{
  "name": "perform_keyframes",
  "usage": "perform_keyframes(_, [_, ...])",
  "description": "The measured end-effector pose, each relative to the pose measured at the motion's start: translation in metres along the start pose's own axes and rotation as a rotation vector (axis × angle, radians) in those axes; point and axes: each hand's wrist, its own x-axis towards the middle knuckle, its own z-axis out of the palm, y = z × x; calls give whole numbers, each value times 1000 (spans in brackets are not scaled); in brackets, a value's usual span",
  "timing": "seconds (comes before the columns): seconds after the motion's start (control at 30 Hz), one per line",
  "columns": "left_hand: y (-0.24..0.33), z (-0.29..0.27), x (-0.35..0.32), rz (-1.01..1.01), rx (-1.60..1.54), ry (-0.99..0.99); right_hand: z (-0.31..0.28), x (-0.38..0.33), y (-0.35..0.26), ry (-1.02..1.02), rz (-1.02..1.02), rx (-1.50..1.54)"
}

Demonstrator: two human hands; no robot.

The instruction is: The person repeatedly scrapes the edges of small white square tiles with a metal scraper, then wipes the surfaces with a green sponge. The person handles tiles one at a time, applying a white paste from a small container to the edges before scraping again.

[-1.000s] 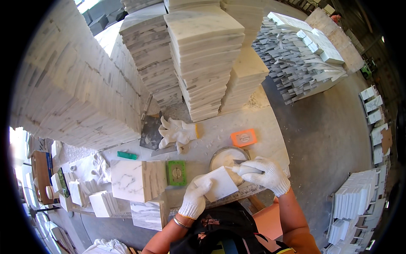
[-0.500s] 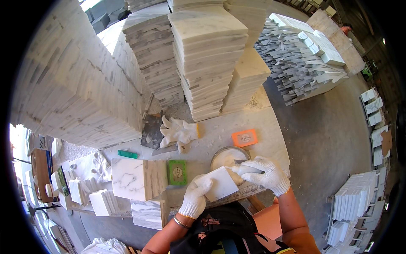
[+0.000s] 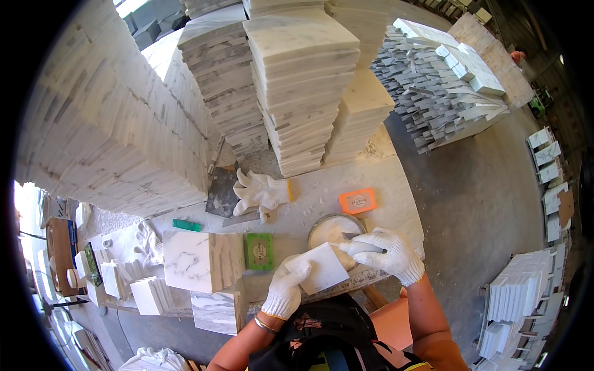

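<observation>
My left hand [image 3: 287, 285], in a white knitted glove, is closed on the left edge of a square white marble tile [image 3: 325, 268], its thumb lying on the top face. The tile is tilted at the front edge of the work table. In my right hand [image 3: 390, 255], also gloved, is a small grey-and-white tool [image 3: 350, 245], mostly covered by the fingers; its exact kind I cannot make out. The tool's tip is by the tile's upper right edge. Just behind the tile, a round pan [image 3: 323, 232] of white material sits partly under the right hand.
An orange block [image 3: 357, 201] and a green block [image 3: 259, 251] lie on the table [image 3: 396, 179]. Beside them are marble tiles [image 3: 197, 260], a loose white glove [image 3: 262, 193] and a teal piece [image 3: 187, 225]. Tall marble stacks [image 3: 303, 80] rise behind.
Both hands, the tile and the tool keep their places. Far off at the upper right, a small orange figure has shifted slightly right and down.
</observation>
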Motion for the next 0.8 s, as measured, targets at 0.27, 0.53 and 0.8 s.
perform_keyframes(0.27, [2,4,-1,5,-21,4,-6,1,-10,-38,201,162])
perform_keyframes(0.53, [-6,-5,0,12,-25,29,0,20,-1,65,489,532])
perform_keyframes(0.8, [-2,-2,-3,14,-2,46,55,110,49,110,163,-41])
